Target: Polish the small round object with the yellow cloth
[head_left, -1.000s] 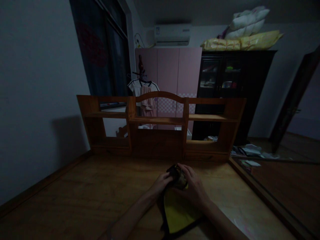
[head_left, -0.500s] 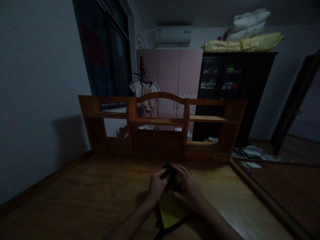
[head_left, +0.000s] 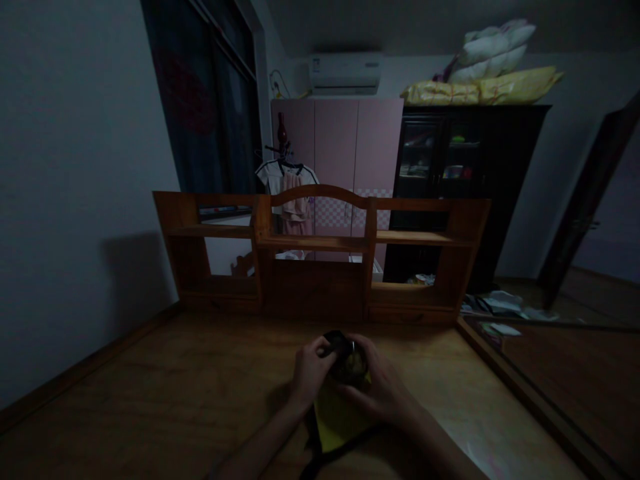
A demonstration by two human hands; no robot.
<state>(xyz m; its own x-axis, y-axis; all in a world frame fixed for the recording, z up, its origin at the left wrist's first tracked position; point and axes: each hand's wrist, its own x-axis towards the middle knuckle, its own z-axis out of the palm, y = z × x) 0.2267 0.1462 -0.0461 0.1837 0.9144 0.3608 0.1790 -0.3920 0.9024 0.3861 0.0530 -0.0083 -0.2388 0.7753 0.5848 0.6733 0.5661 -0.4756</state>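
Over the near middle of the wooden desk (head_left: 165,387), my right hand (head_left: 383,383) curls round a dark, rounded object with a shiny, glassy surface (head_left: 354,365). Its kind is hard to tell in the dim light. My left hand (head_left: 313,370) is closed, thumb and fingers pinching a black, flap-like piece (head_left: 336,341) at the object's upper left. Beneath both hands lies a yellow cloth (head_left: 340,420) with black edging and a black strap (head_left: 314,463) trailing toward me. Part of the cloth is hidden under my right hand and wrist.
A wooden shelf unit (head_left: 314,243) stands along the desk's far edge. On the left is a wall (head_left: 75,167). A raised wooden rim (head_left: 520,393) runs down the right side. Behind stand a pink wardrobe (head_left: 335,147) and a dark cabinet (head_left: 510,160).
The rounded object has turned so more of its shiny face shows. My right fingers have shifted to its right side. My left hand still pinches the black piece, slightly further left.
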